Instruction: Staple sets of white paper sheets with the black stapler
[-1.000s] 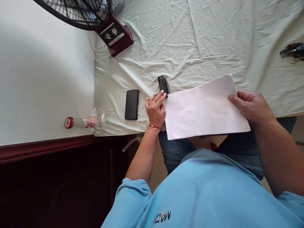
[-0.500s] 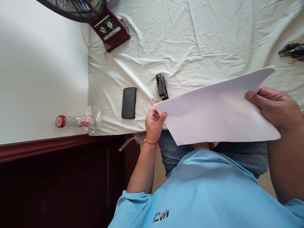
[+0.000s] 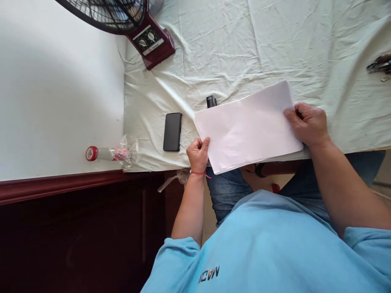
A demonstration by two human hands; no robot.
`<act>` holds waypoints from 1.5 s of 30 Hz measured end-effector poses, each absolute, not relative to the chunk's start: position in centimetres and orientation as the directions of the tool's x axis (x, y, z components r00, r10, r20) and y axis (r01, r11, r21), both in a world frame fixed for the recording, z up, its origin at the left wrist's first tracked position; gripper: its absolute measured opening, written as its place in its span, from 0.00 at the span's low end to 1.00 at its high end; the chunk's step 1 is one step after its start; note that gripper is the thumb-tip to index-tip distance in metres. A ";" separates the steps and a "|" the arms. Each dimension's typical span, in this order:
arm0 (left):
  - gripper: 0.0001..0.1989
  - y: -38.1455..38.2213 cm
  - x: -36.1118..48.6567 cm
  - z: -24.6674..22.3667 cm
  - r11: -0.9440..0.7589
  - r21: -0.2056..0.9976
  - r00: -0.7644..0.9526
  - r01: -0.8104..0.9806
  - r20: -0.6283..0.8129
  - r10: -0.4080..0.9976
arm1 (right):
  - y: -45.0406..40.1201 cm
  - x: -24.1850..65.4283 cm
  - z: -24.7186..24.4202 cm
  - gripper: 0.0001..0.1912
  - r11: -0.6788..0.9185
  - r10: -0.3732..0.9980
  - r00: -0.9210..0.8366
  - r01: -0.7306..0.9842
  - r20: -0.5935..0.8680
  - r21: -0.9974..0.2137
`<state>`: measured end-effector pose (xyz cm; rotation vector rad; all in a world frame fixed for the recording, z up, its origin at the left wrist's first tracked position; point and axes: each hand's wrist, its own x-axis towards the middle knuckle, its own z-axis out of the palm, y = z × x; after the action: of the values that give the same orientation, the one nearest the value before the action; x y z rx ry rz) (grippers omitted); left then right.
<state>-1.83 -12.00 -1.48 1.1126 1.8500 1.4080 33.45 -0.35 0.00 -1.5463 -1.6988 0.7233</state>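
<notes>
White sheets of paper (image 3: 249, 126) are stretched between my hands over the front edge of the cloth-covered table, tilted with the right end higher. My left hand (image 3: 198, 154) pinches the left edge, thumb on top. At the right edge my right hand (image 3: 308, 124) grips the sheets, its thumb also on top and its other fingers partly hidden beneath. Several layers show along the lower edge. A black stapler (image 3: 211, 101) lies just beyond the paper, most of it covered. To the left of the sheets a black phone (image 3: 172, 132) lies flat.
A dark red fan (image 3: 157, 49) stands at the back left. By the white surface on the left lies a red-capped bottle (image 3: 105, 153) with clear plastic wrap. Keys (image 3: 380, 67) lie at the far right. Pale wrinkled cloth (image 3: 220, 49) covers the table.
My right hand has moved left and slightly up with the paper. The sheets now lie flatter and cover more of the stapler. My left hand keeps its hold.
</notes>
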 end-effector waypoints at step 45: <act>0.30 -12.8 -2.3 -0.4 0.127 0.963 -0.329 0.238 -0.042 0.943 | 0.0 34.0 -0.1 0.30 0.104 0.986 0.059 0.526 0.158 -0.844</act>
<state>-2.28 -12.81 -0.42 1.1583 1.6880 1.2445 34.01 0.04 -0.14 -1.5293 -1.5761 0.7201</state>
